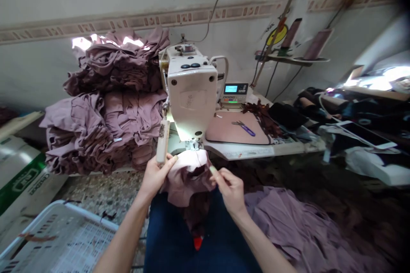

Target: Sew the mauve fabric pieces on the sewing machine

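A mauve piece of fabric [182, 185] runs from under the needle area of the white sewing machine [192, 98] down over my lap. My left hand [156, 175] grips its left edge, thumb on top, close to the machine's front. On the other side, my right hand [229, 185] pinches the fabric's right edge between thumb and fingers. Light from the machine falls on the cloth near the presser foot [193, 144]. A darker part of the cloth hangs lower between my legs, with a small red piece [198, 243] at its bottom end.
Stacked mauve garments [105, 123] stand left of the machine. Purple-handled thread snips [245, 129] lie on a pink mat [221, 130] by a control panel [235, 91]. A white basket [60, 204] sits lower left. More mauve cloth [288, 222] is heaped right; a phone [367, 134] rests beyond.
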Demonstrator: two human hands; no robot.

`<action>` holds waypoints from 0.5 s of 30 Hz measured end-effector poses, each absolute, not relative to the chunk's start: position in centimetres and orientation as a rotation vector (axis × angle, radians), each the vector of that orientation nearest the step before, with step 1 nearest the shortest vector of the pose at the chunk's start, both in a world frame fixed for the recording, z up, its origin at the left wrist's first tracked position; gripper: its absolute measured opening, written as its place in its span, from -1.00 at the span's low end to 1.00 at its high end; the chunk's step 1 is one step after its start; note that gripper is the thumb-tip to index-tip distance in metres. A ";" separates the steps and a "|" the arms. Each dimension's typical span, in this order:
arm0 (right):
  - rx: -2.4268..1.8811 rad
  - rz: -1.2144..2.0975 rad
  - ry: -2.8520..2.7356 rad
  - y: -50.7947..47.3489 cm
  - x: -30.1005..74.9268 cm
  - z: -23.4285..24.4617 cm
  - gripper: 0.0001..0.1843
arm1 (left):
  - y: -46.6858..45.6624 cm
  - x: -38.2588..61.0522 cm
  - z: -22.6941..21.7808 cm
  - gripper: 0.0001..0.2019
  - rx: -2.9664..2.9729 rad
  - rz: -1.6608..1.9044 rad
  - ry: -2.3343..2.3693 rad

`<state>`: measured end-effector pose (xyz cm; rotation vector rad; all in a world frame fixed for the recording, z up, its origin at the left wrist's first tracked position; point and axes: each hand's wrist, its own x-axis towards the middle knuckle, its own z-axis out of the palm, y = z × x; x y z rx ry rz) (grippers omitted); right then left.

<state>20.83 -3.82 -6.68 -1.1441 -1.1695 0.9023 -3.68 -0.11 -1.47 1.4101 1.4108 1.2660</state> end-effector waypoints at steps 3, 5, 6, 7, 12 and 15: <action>-1.014 1.327 -1.193 -3.9 18.0 -6.6 -0.43 | 0.9 -3.8 -0.6 -0.65 1.560 1.292 1.522; -0.931 1.511 -1.081 -3.7 16.2 -6.4 -0.31 | 1.1 -3.3 -0.2 -0.65 1.681 1.253 1.622; -0.903 1.560 -1.014 -3.7 15.5 -6.3 -0.28 | 1.1 -3.0 -0.1 -0.65 1.731 1.238 1.655; -0.887 1.587 -0.958 -3.8 14.9 -6.2 -0.29 | 1.0 -2.8 -0.1 -0.65 1.766 1.229 1.670; -0.899 1.555 -0.909 -5.2 15.7 -5.6 -0.42 | -0.6 -2.8 -1.6 -0.60 1.683 1.196 1.476; -0.964 1.502 -1.002 -6.0 18.3 -4.6 -0.43 | -1.7 -3.3 -2.5 -0.55 1.626 1.044 1.281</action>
